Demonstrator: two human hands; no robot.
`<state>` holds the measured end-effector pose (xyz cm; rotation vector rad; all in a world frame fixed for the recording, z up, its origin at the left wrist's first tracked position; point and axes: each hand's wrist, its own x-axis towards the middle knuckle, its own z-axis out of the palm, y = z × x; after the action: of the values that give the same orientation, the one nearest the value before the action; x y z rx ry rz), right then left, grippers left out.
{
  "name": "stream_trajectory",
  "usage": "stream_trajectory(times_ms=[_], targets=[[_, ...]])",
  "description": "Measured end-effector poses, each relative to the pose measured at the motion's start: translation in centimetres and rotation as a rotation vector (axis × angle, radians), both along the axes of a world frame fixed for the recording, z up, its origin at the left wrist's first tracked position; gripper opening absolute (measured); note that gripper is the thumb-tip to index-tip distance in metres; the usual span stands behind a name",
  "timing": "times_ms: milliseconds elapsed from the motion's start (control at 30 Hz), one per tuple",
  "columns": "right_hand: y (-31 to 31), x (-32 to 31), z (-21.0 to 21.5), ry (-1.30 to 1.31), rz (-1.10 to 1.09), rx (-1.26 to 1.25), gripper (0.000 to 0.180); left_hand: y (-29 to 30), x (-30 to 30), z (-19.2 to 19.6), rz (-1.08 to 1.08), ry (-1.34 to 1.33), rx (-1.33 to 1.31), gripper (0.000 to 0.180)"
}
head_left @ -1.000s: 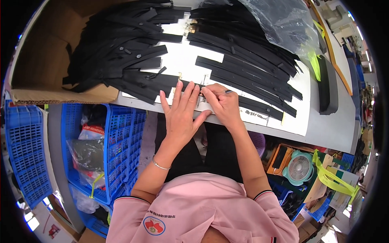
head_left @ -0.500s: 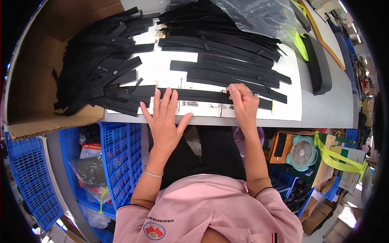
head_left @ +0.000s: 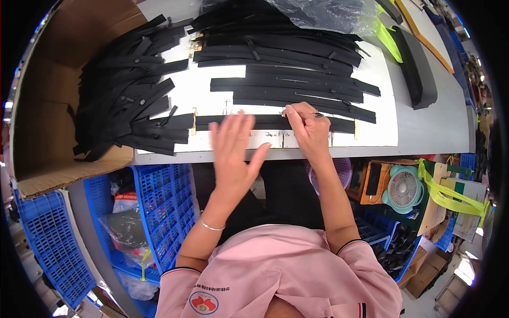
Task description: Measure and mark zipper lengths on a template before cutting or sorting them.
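Black strips (head_left: 119,106) lie heaped at left. The blurred left hand (head_left: 233,151) has its grip spread wide and unloaded, perhaps touching the long strip (head_left: 268,122) across the white board (head_left: 383,79); the right hand (head_left: 312,133) pinches a slim pen-like tool (head_left: 318,115) there.

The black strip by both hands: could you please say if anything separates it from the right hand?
Nothing visible blocks the right hand from the strip; the left hand covers part of it, farther left.
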<state>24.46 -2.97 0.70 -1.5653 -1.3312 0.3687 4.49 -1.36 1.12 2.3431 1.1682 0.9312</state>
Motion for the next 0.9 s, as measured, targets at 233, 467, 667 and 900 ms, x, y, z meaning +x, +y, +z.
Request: stream_trajectory(times_ms=[233,467,667,900], targets=[[-0.1,-0.1,0.2,0.046,-0.048,0.039,0.017,0.7,3.9,-0.6,0.012,-0.132,0.026,0.019],[-0.3,0.6,-0.5,0.079,0.119,0.064,0.021,1.1,4.4,-1.1,0.051,-0.176,0.04,0.015],[-0.1,0.5,-0.8,0.018,0.103,0.093,0.021,1.1,4.5,-1.1,0.055,-0.169,0.051,0.015],[-1.9,2.3,0.8,0.174,0.128,0.05,0.02,1.0,4.6,-0.8,0.061,-0.132,0.036,0.013]])
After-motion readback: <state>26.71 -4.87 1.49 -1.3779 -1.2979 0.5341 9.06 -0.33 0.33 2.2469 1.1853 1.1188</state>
